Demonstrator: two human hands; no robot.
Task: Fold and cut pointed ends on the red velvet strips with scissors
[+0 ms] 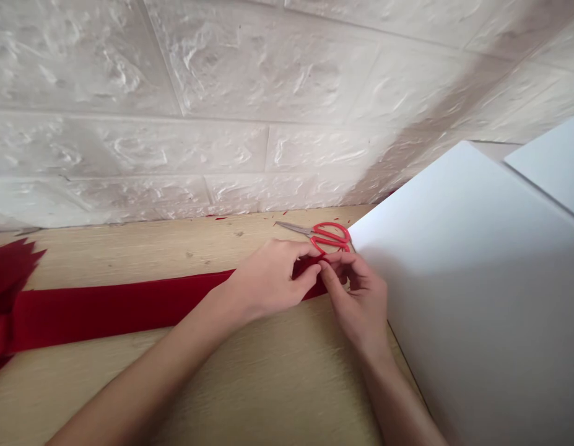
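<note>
A long dark red fabric strip lies across the wooden surface from the left to the middle. At its right end my left hand pinches the cloth between thumb and fingers. My right hand grips the same end, its thumb and fingertips pressed together beside the left fingertips. The very tip of the strip is partly hidden by the fingers. Just behind my hands lies a pair of scissors with red handles and grey blades pointing left.
A pile of red fabric with jagged cut ends sits at the far left. A white panel or box borders the right side. Behind stands a white brick-patterned wall. Small red scraps dot the wooden surface along the wall.
</note>
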